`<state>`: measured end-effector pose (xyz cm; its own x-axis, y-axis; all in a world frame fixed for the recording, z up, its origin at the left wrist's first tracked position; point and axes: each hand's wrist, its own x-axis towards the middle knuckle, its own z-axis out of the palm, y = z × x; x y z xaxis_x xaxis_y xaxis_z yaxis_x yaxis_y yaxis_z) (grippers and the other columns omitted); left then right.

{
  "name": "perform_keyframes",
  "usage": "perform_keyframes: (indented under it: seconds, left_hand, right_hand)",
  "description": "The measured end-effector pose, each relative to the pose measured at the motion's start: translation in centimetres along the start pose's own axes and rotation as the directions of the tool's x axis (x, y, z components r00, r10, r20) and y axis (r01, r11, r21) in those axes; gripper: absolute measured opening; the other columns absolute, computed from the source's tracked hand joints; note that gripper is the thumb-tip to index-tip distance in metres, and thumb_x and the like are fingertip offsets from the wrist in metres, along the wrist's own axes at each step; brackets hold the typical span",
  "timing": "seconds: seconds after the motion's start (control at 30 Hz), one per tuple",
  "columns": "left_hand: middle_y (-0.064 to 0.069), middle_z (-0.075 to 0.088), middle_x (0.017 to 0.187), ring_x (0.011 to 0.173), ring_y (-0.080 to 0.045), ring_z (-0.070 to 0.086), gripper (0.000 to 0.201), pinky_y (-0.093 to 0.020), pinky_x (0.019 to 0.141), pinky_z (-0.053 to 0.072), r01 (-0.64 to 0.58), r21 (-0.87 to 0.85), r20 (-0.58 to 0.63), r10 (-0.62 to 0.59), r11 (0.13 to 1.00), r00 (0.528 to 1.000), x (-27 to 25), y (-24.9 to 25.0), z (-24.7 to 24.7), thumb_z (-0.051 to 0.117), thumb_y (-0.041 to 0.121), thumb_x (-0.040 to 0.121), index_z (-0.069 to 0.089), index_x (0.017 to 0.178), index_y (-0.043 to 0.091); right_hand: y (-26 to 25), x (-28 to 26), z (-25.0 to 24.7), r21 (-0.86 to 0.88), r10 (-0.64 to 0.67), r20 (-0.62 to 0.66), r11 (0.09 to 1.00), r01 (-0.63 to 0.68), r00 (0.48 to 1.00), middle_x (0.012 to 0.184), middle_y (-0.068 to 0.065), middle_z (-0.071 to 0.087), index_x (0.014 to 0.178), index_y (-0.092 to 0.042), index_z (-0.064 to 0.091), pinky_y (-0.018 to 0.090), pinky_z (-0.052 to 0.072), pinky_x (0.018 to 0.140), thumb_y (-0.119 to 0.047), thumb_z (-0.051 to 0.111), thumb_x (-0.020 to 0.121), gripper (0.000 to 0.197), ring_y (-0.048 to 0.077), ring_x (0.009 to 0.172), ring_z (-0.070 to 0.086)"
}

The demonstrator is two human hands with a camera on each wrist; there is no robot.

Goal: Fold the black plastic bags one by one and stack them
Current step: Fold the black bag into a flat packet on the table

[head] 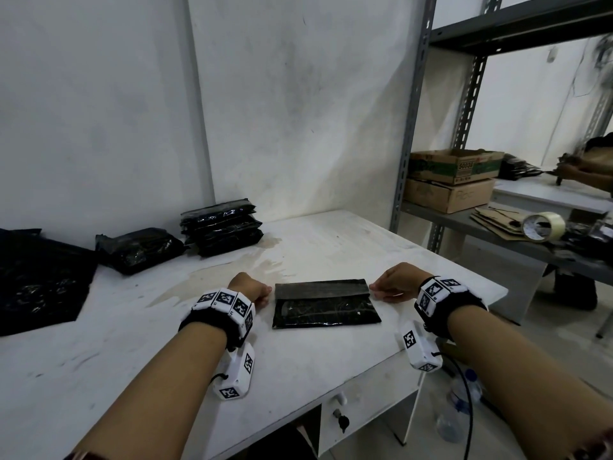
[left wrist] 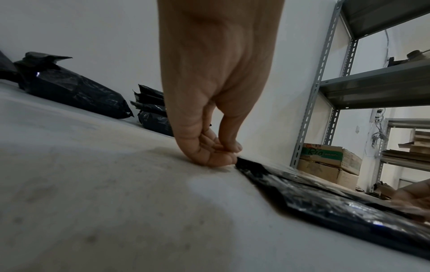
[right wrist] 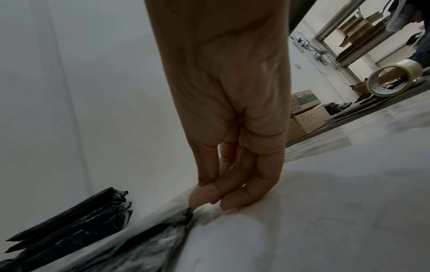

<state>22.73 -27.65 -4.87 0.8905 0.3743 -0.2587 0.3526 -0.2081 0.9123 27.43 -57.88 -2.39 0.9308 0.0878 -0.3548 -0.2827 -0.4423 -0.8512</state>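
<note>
White and scuffed, the tabletop (head: 331, 247) sits against a bare pale wall, with a grey metal shelving unit (head: 414, 127) off to the right holding cardboard boxes and a roll of clear tape (head: 543, 226). At the centre lies the flat black plastic bag (head: 325, 307), its far strip already turned over into a long rectangle. The left hand (head: 252, 288) has its fingers (left wrist: 216, 156) curled in, pinching the bag's far left corner; the right hand (head: 396, 283) pinches the far right corner with its fingers (right wrist: 202, 197). So this one looks mid-fold, with more folds likely needed. Against the wall stands a neat stack of folded black bags (head: 222, 227), a bulging black packet (head: 139, 249) beside it. At far left, a spread-out black bag (head: 39, 280) waits unfolded, so work clearly remains.
</note>
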Motion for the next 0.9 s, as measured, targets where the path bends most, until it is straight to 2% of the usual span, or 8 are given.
perform_keyframes:
  seconds: [0.17,0.3,0.43,0.5,0.57,0.67,0.8,0.9]
  left_hand:
    - [-0.016,0.056,0.060,0.050,-0.022,0.054,0.018,-0.031,0.060,0.050,0.003,0.018,-0.002,-0.003,1.000,1.000,0.5,-0.2,0.3,0.067,-0.007,0.083,0.056,0.068,-0.005]
    - [-0.018,0.058,0.059,0.056,-0.025,0.057,0.020,-0.041,0.078,0.054,-0.012,0.073,-0.011,0.013,0.997,1.000,0.8,-0.3,0.4,0.070,-0.005,0.080,0.059,0.063,-0.005]
    - [-0.019,0.062,0.061,0.061,-0.027,0.060,0.016,-0.044,0.082,0.055,-0.023,0.172,0.001,0.023,0.985,1.000,1.0,-0.3,0.3,0.073,-0.001,0.075,0.064,0.064,-0.005]
    - [-0.019,0.062,0.061,0.063,-0.030,0.060,0.018,-0.040,0.076,0.056,-0.034,0.226,0.005,0.033,0.973,0.999,0.9,-0.2,0.2,0.072,-0.001,0.071,0.064,0.056,-0.002]
    - [-0.016,0.060,0.056,0.063,-0.030,0.059,0.023,-0.036,0.072,0.053,-0.039,0.242,0.000,0.040,0.969,0.999,0.9,-0.2,0.2,0.069,0.000,0.068,0.059,0.047,0.002]
    - [-0.012,0.059,0.056,0.065,-0.026,0.059,0.029,-0.038,0.078,0.055,-0.027,0.185,0.015,0.025,0.982,1.000,0.9,-0.1,0.1,0.080,0.011,0.072,0.058,0.055,0.004]
    - [-0.009,0.063,0.062,0.060,-0.021,0.059,0.035,-0.026,0.063,0.045,-0.038,0.310,0.025,0.032,0.950,0.999,1.1,-0.1,0.3,0.089,0.025,0.063,0.061,0.063,0.004]
    - [-0.015,0.070,0.085,0.084,-0.027,0.067,0.046,-0.030,0.071,0.049,-0.059,0.437,0.008,0.062,0.898,0.998,1.2,0.0,0.5,0.088,0.035,0.063,0.064,0.080,0.000]
  right_hand:
    - [0.1,0.3,0.0,-0.010,0.021,-0.002,1.000,-0.022,1.000,0.085,0.019,0.063,0.075,0.001,0.060,0.021,0.054,0.054,-0.002,0.064,0.089,0.015,0.016,0.063,0.063]
    - [0.1,0.9,0.0,-0.078,0.038,-0.015,0.996,-0.039,0.999,0.084,0.020,0.063,0.072,-0.001,0.060,0.029,0.053,0.076,0.000,0.069,0.085,0.016,0.020,0.073,0.061]
    - [-0.1,1.1,0.3,-0.116,0.071,-0.029,0.990,-0.074,0.997,0.073,0.015,0.067,0.069,-0.003,0.060,0.035,0.054,0.088,-0.003,0.073,0.082,0.019,0.023,0.080,0.064]
    - [-0.1,0.9,0.4,-0.091,0.061,-0.045,0.994,-0.065,0.997,0.055,0.009,0.064,0.061,-0.004,0.056,0.030,0.058,0.071,-0.003,0.071,0.084,0.027,0.020,0.070,0.066]
    - [-0.2,0.6,0.5,-0.061,0.056,-0.071,0.996,-0.061,0.996,0.050,0.007,0.062,0.066,-0.003,0.057,0.024,0.054,0.052,-0.007,0.071,0.084,0.023,0.016,0.058,0.065]
    - [-0.7,0.4,0.6,-0.068,0.078,-0.066,0.994,-0.082,0.995,0.066,0.010,0.065,0.078,-0.001,0.064,0.023,0.054,0.052,-0.023,0.084,0.074,0.030,0.018,0.061,0.067]
    - [-0.9,0.3,1.1,-0.155,0.074,-0.128,0.983,-0.094,0.989,0.057,0.007,0.063,0.069,-0.009,0.053,0.018,0.048,0.043,-0.024,0.093,0.058,0.045,0.015,0.053,0.064]
    - [-1.1,0.1,1.5,-0.187,0.067,-0.148,0.978,-0.094,0.987,0.044,0.004,0.057,0.065,-0.010,0.049,0.014,0.040,0.037,-0.021,0.091,0.063,0.044,0.011,0.038,0.056]
